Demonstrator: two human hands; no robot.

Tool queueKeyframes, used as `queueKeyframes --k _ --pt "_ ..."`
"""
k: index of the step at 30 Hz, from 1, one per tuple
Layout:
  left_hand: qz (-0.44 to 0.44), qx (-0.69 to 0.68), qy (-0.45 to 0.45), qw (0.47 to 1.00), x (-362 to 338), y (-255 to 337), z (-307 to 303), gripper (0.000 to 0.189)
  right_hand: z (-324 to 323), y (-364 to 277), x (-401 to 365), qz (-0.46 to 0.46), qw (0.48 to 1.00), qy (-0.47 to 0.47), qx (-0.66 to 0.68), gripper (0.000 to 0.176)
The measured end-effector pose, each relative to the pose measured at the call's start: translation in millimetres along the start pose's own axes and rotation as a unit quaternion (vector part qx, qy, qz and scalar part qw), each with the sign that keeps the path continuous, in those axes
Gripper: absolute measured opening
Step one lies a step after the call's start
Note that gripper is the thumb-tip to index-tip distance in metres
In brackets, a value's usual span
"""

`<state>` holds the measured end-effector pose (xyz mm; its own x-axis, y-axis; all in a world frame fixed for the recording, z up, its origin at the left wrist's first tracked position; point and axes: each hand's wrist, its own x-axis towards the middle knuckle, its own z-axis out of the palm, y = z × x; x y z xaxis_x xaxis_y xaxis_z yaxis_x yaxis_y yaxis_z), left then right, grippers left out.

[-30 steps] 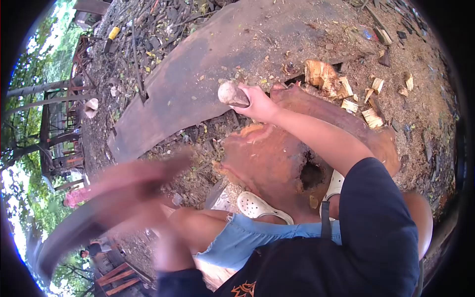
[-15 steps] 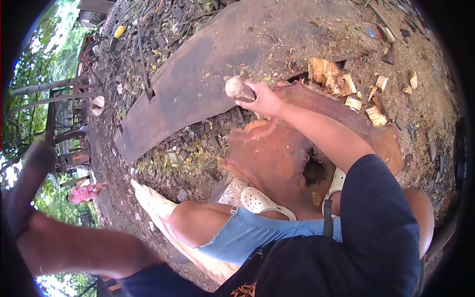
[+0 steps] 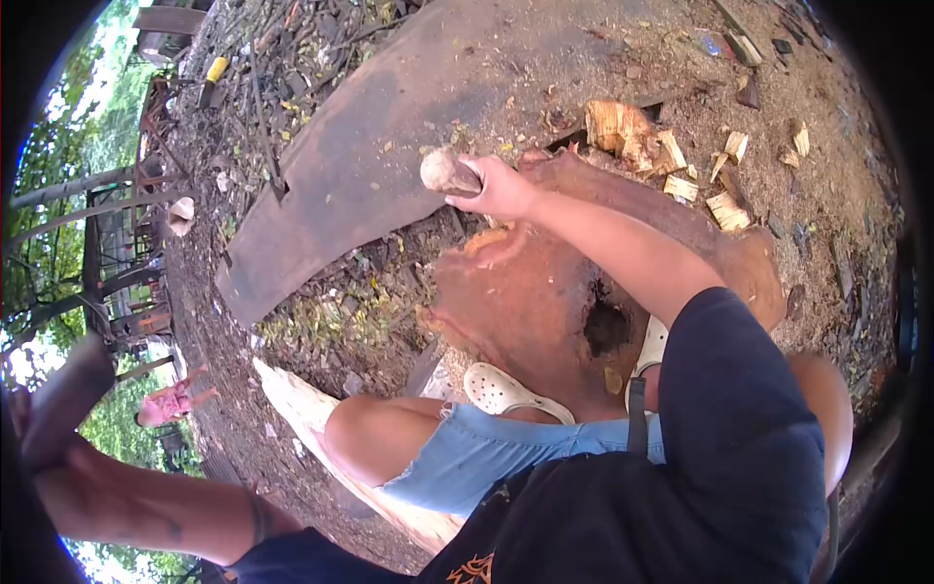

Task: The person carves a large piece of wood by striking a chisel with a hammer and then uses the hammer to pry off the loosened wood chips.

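Observation:
My right hand point(image 3: 498, 189) is closed around a short, round wooden piece point(image 3: 443, 172) whose pale, blunt end points left. It is over the seam between a large reddish-brown wood slab point(image 3: 525, 302) and a curved, dark flat sheet point(image 3: 331, 214). At the far left edge my left hand point(image 3: 39, 453) is raised, its fingers partly lost in shadow. It grips a dark, thick tool point(image 3: 73, 394), smeared by motion; I cannot tell its kind. My feet, in cream clogs point(image 3: 506, 391), rest at the slab, near a dark hole in it.
Split wood chunks point(image 3: 621, 131) and chips point(image 3: 728, 210) lie at the upper right. A long pale piece of wood point(image 3: 292, 394) is beside my left knee. A yellow-handled object point(image 3: 216, 70) lies among debris. A person in pink point(image 3: 165, 405) is in the background.
My left hand has come down with the dark tool. The view has shifted slightly; my right hand still holds the wooden piece near the same spot on the ground.

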<state>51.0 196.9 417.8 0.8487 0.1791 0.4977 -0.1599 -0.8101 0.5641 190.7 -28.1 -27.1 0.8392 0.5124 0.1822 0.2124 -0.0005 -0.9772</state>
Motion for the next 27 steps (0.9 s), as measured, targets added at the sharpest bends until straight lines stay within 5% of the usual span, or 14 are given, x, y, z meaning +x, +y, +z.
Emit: queueKeyframes --k 1,3,5,6,7,9,12,15,17,19,21,23,25,27 --pt "0.020 -0.022 -0.083 0.996 -9 -11 9 0.036 4 5 -2 -0.006 1.000 0.002 0.003 0.032" --pt "0.032 0.227 -0.025 0.973 -91 -33 132 0.029 5 11 2 -0.030 0.999 0.014 0.004 0.031" --pt "-0.204 0.207 -0.242 0.926 -156 -54 212 0.025 5 12 2 -0.013 1.000 0.020 0.013 0.032" --pt "-0.365 0.168 -0.350 0.846 -158 -42 231 0.024 1 8 0 0.008 1.000 0.003 0.014 0.033" --pt "-0.380 0.043 -0.249 0.890 -168 -43 238 0.018 0 4 -1 0.027 0.999 -0.022 0.015 0.034" --pt "-0.404 0.017 -0.257 0.878 -126 -20 198 0.017 -13 5 6 0.058 0.998 -0.031 0.012 0.048" --pt "-0.198 0.173 -0.045 0.964 -72 22 125 0.009 -4 0 1 0.045 0.999 -0.021 -0.013 0.056" --pt "-0.009 0.004 0.099 0.995 -10 48 54 0.014 3 12 1 0.011 0.999 0.014 -0.037 0.050" --pt "0.059 -0.001 0.142 0.988 -15 41 65 0.018 4 16 1 0.036 0.999 -0.004 -0.036 0.038" --pt "0.072 0.157 0.095 0.980 -71 8 131 0.022 6 12 -3 0.013 0.999 -0.007 -0.032 0.037" --pt "-0.088 0.249 -0.123 0.957 -154 -45 209 0.026 3 11 -1 0.021 1.000 0.001 -0.021 0.037" --pt "-0.217 0.198 -0.300 0.908 -193 -74 246 0.030 12 25 -4 0.029 0.998 0.002 -0.051 0.058" --pt "-0.346 -0.022 -0.286 0.893 -149 -36 221 0.030 5 27 0 0.065 0.996 -0.019 -0.060 0.059" --pt "-0.340 0.115 -0.246 0.900 -109 -7 165 0.027 17 23 -6 0.063 0.997 -0.033 -0.027 0.058"
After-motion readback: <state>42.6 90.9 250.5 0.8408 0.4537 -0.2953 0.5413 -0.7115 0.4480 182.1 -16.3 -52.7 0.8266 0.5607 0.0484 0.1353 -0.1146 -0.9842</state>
